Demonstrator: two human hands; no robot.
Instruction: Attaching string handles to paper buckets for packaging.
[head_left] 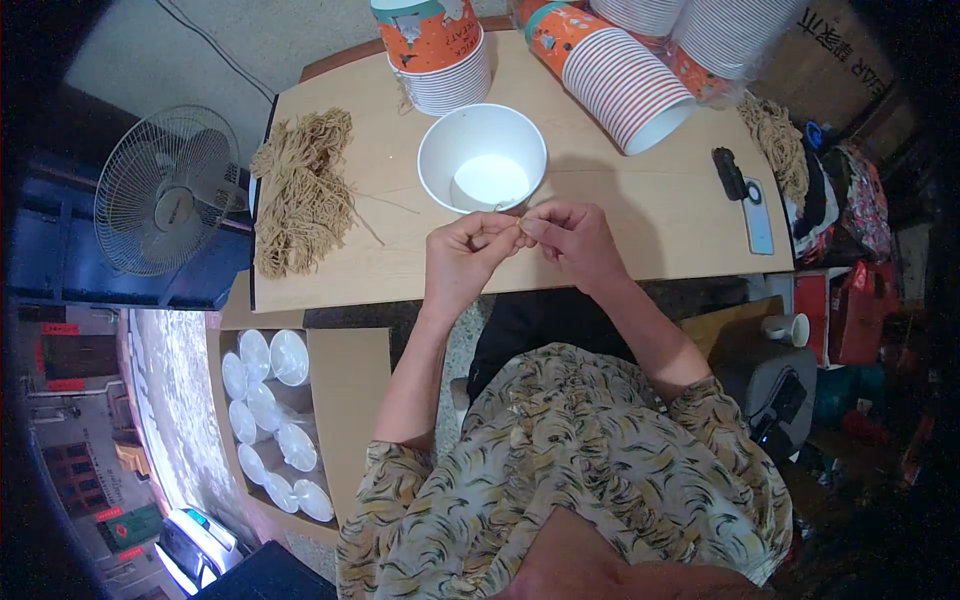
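A white paper bucket (484, 160) stands mouth up on the table, its inside facing me. At its near rim my left hand (468, 255) and my right hand (578, 240) meet, thumbs and fingertips pinched together. Between them is a bit of thin cord, mostly hidden by the fingers; a short strand shows just over the rim. To the left lies a loose heap of tan cords (305, 190), with a few single strands trailing toward the bucket.
Nested orange-printed buckets stand upright (440, 65); another stack (625, 85) lies on its side. Bagged buckets (735, 40) are behind. A phone (758, 220) lies at the table's right. A fan (172, 205) stands left. Below it, an open carton (350, 400) holds stacked translucent lids or cups (290, 358).
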